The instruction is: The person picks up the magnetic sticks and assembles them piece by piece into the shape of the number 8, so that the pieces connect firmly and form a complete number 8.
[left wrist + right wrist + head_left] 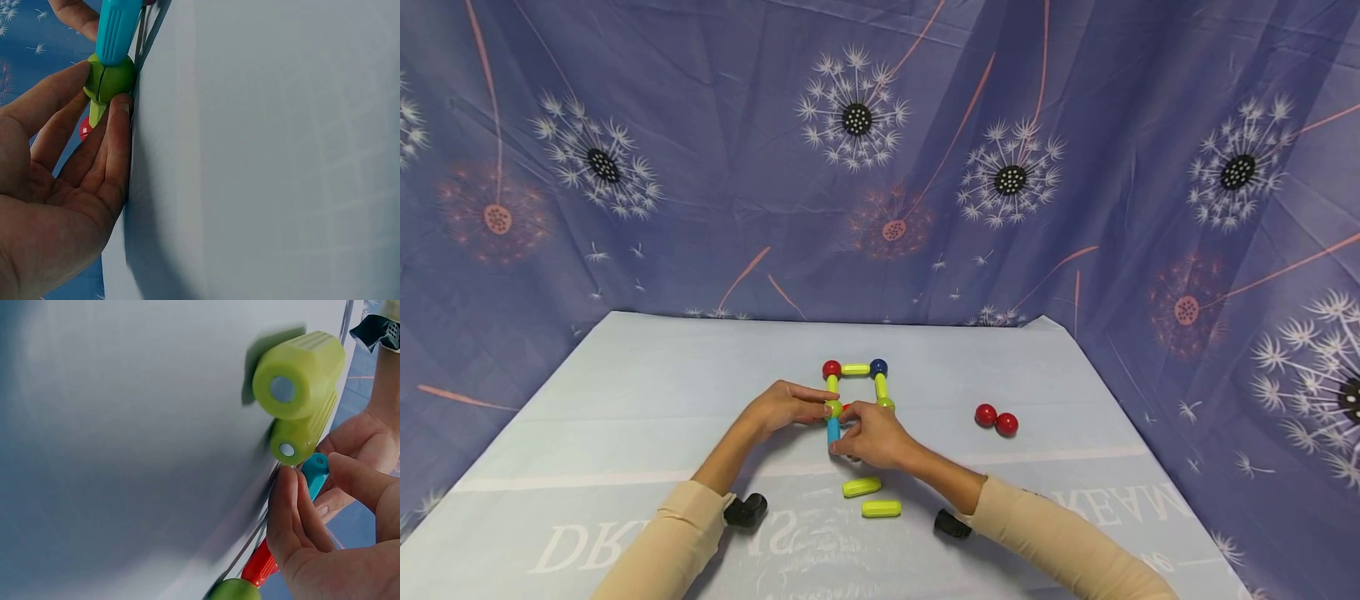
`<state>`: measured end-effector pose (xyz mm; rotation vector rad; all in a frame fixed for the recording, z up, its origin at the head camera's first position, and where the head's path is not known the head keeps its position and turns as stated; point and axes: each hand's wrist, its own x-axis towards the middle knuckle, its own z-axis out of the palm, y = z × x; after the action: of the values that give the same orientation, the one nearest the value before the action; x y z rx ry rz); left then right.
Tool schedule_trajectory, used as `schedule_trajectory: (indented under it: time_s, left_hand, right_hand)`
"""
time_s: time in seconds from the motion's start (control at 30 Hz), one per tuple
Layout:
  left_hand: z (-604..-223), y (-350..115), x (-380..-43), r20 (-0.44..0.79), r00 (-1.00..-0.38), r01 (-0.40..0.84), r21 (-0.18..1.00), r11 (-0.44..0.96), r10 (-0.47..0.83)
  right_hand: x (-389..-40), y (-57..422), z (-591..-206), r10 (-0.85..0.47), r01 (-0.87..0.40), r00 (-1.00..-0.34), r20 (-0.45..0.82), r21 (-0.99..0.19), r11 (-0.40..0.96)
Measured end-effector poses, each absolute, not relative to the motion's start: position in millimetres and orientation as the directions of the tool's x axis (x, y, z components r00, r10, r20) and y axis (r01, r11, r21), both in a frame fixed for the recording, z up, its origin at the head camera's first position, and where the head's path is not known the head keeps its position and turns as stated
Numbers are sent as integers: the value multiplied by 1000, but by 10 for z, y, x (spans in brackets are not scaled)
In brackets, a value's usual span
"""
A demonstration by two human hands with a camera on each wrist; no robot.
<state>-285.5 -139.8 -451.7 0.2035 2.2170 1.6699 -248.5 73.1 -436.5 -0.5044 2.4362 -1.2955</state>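
On the table a square frame of magnetic balls and rods lies in front of me, with a red ball [831, 369] and a dark blue ball [878, 367] at its far corners. My left hand [781, 409] pinches the near-left yellow-green ball [115, 81] between thumb and fingers. A light blue rod [833, 432] reaches from that ball towards me, and my right hand [878, 435] grips it by thumb and fingertips. Partly behind the right hand, a red rod [259, 562] runs to the other yellow-green ball [886, 404].
Two loose yellow-green rods, one [861, 487] just beyond the other [881, 508], lie nearer me than the hands. A pair of red balls [986, 415] sits to the right. Behind the table hangs a purple dandelion-print cloth [737, 167].
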Motion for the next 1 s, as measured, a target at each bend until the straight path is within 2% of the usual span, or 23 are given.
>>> schedule_trajectory:
  time_s: [0.67,1.0]
  left_hand:
    - [-4486,-1388,-2853,-218,-921,-116,945,307,323]
    - [-4490,-1380,-2857,-231,-923,-120,932,341,306]
  right_hand:
    - [-2523,815,-4333,-449,-161,-882,-143,-804,572]
    - [-2628,1152,-4189,-394,-225,-918,-48,-756,615]
